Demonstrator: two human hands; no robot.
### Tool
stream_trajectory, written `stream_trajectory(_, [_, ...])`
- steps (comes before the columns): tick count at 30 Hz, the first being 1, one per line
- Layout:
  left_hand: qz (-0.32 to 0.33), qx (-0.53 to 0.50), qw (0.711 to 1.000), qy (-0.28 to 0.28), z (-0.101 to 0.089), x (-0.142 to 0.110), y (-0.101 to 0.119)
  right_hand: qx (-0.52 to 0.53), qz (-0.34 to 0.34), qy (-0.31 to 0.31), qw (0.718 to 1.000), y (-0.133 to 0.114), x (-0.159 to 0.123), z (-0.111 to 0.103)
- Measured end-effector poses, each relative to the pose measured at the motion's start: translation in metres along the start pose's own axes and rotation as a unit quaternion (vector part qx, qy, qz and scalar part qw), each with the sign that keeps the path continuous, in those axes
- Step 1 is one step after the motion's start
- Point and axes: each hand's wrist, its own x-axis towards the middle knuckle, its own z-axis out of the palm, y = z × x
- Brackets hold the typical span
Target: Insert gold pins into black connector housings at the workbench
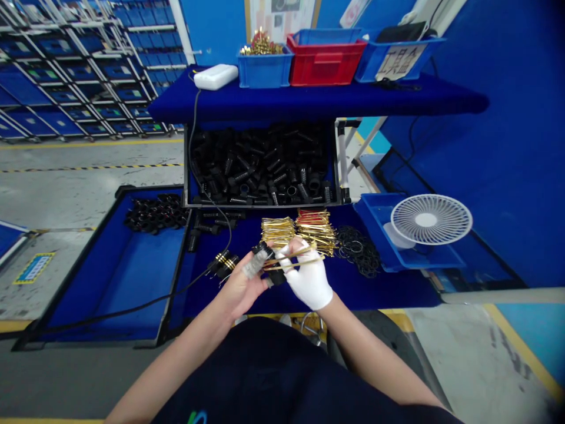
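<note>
My left hand (248, 281), with grey tape on its fingers, is closed around a black plastic fitting (276, 275). In a white glove with bare fingertips, my right hand (308, 281) pinches thin gold-coloured pins (304, 253), whose left ends meet the fitting. Whether the pins sit inside it, I cannot tell. Just beyond the hands lie a bundle of gold pins (277, 228) and a second pile with red parts (315, 227). Left of my left hand are small black parts with gold rings (224, 262). A heap of black rings (359, 250) lies to the right.
A bin of black fittings (260, 168) stands behind the work mat under a blue shelf (309, 105). At left is a blue tray (119, 277) with black parts. A white fan (430, 219) stands at right. A black cable (132, 316) crosses the left side.
</note>
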Motion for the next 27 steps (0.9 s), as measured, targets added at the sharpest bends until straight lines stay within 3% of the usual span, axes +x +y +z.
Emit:
stream_trajectory(3, [-0.013, 0.017, 1.000, 0.010, -0.002, 0.000, 0.005, -0.023, -0.015, -0.055, 0.998, -0.003, 0.000, -0.008])
stream_trajectory(8, [-0.011, 0.020, 1.000, 0.016, -0.003, -0.001, 0.004, 0.013, 0.072, -0.091, 0.993, 0.004, 0.004, -0.022])
stream_trajectory(12, [-0.030, 0.033, 0.998, 0.053, -0.002, 0.004, -0.005, -0.033, 0.051, -0.080, 0.995, 0.010, 0.000, -0.012])
stream_trajectory(16, [-0.016, 0.074, 0.995, 0.062, -0.004, 0.010, -0.010, -0.006, 0.063, -0.080, 0.995, 0.007, -0.005, -0.006])
stream_trajectory(22, [-0.029, 0.070, 0.997, 0.034, -0.013, 0.015, -0.006, -0.034, -0.128, -0.190, 0.973, 0.018, -0.004, -0.019])
stream_trajectory(23, [-0.026, 0.074, 0.996, 0.041, -0.015, 0.016, -0.005, -0.008, -0.117, -0.168, 0.979, 0.019, -0.003, -0.020])
stream_trajectory(25, [-0.003, 0.092, 0.993, 0.072, -0.019, 0.018, -0.002, 0.107, -0.050, -0.052, 0.992, 0.014, 0.000, -0.023])
stream_trajectory(27, [0.033, 0.121, 0.987, 0.102, -0.022, 0.021, -0.002, 0.281, 0.006, 0.095, 0.955, -0.002, 0.007, -0.028])
